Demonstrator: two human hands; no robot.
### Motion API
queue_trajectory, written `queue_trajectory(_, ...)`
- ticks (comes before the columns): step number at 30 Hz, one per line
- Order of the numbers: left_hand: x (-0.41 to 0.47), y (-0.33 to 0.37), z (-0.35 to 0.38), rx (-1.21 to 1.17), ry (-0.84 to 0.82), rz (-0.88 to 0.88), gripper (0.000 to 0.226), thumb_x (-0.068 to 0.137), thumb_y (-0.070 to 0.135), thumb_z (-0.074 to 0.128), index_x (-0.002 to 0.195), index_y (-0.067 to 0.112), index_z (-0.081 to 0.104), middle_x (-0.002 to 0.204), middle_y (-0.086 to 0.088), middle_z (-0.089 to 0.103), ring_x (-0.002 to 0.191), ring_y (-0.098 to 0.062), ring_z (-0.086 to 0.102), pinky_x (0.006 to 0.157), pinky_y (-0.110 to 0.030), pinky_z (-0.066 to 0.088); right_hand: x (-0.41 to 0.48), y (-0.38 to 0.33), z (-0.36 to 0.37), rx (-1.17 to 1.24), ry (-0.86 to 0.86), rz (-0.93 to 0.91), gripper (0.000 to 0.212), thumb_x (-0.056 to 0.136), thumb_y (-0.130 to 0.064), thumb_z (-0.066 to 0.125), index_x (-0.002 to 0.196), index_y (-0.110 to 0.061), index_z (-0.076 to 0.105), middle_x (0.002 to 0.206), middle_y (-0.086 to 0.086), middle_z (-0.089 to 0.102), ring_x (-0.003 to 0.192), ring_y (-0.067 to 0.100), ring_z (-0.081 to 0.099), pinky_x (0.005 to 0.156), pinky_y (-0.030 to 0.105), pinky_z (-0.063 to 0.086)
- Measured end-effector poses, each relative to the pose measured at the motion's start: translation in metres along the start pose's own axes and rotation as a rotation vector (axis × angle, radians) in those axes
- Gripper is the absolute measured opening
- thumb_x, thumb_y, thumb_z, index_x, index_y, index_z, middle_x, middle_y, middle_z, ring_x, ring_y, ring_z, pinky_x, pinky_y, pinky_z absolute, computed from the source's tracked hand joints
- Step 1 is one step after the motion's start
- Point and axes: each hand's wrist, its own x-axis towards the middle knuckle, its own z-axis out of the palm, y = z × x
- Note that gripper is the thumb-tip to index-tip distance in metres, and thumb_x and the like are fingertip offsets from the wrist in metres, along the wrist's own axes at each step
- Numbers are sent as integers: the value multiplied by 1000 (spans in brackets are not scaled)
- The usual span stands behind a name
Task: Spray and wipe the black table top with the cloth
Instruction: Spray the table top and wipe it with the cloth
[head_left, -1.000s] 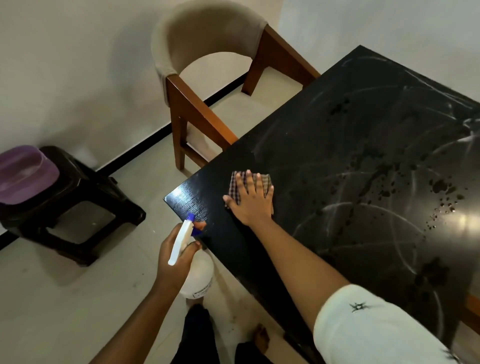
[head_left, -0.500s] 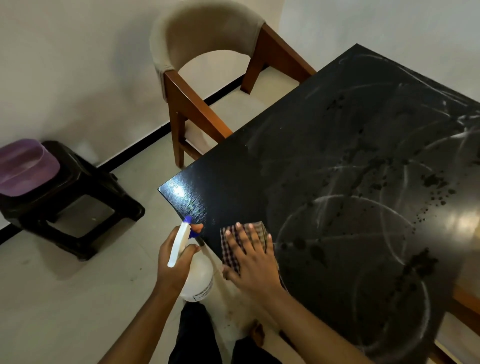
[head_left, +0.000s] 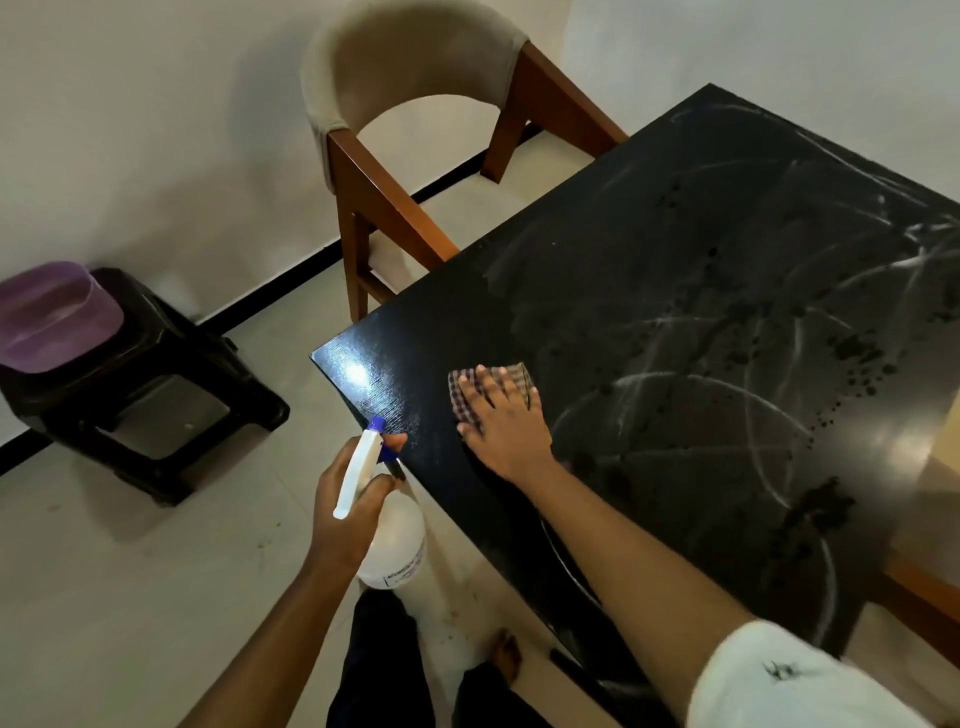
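Streaked with spray, the black table top (head_left: 701, 312) is carrying the checked cloth (head_left: 462, 402) near its front left corner — the right hand (head_left: 506, 423) is pressing it flat with fingers straight, while the left hand (head_left: 348, 514) is gripping the spray bottle (head_left: 397, 545) just off the table's edge.

— What are the hands doing?
— The right hand (head_left: 503, 422) presses a checked cloth (head_left: 470, 397) flat on the streaked black table (head_left: 675, 322); the left hand (head_left: 347, 512) grips a white spray bottle (head_left: 390, 540) off its edge.
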Motion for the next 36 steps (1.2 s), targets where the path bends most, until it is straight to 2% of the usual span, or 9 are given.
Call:
queue_trajectory(4, -18, 0, 6, -3, 23, 2, 44, 75, 8, 57, 105, 39, 65, 106, 13, 71, 104, -14, 64, 89, -39, 51, -66, -16, 19, 81, 115, -101, 56, 90, -35, 33, 144, -26, 42, 152, 0, 39, 143, 26, 29, 111, 58, 23)
queue_trajectory(9, -38, 5, 14, -20, -34, -5, 41, 73, 7, 57, 111, 21, 66, 106, 6, 72, 103, -18, 65, 90, -40, 52, -130, -13, 29, 201, 15, -128, 50, 94, -27, 42, 144, -26, 43, 153, -5, 37, 145, 16, 24, 118, 50, 12)
queue_trajectory(13, -50, 16, 20, 1, -127, 32, 40, 70, 10, 57, 108, 17, 67, 106, 11, 71, 101, -13, 64, 81, -23, 49, -170, -9, 16, 410, -107, -98, 45, 95, -25, 48, 140, -27, 47, 143, -4, 50, 134, 12, 40, 115, 35, 21)
queue_trajectory(16, -58, 19, 23, 9, -192, 26, 40, 70, 12, 56, 108, 18, 67, 106, 13, 71, 102, -10, 63, 80, -20, 47, -199, -12, -5, 863, -256, 73, 28, 98, -25, 52, 126, -23, 59, 120, -1, 66, 112, 11, 59, 97, 24, 45)
queue_trajectory(18, -66, 20, 24, 4, -237, 0, 42, 71, 15, 55, 111, 19, 66, 106, 13, 71, 102, -11, 63, 82, -22, 48, -217, -11, -17, 1306, -263, 311, 21, 96, -23, 55, 114, -22, 66, 110, -2, 72, 108, 14, 64, 96, 30, 50)
queue_trajectory(24, -94, 24, 31, 67, -451, -38, 43, 77, 17, 55, 118, 29, 63, 111, 9, 68, 96, -18, 64, 73, -14, 51, -249, 16, -41, 2062, 392, 856, 31, 95, -29, 54, 122, -17, 61, 118, 13, 65, 110, 34, 59, 96, 52, 46)
queue_trajectory(29, -116, 23, 48, 151, -582, -80, 36, 85, 9, 59, 119, 19, 63, 110, -2, 67, 95, -20, 64, 70, -12, 51, -264, 42, -58, 2073, 764, 904, 47, 81, -38, 65, 125, -25, 58, 128, 7, 59, 115, 30, 55, 100, 53, 42)
queue_trajectory(34, -140, 18, 59, 224, -589, -97, 34, 89, 5, 59, 121, 14, 62, 109, -3, 67, 95, -17, 65, 70, -12, 51, -278, 68, -73, 2077, 884, 847, 58, 76, -39, 67, 131, -27, 56, 133, 4, 56, 122, 28, 52, 104, 52, 38)
queue_trajectory(36, -146, 16, 62, 221, -543, -109, 30, 89, 6, 60, 117, 15, 64, 105, -2, 68, 92, -18, 65, 68, -13, 52, -276, 77, -76, 2040, 887, 805, 45, 83, -36, 63, 127, -30, 59, 135, 3, 55, 124, 27, 50, 106, 52, 36)
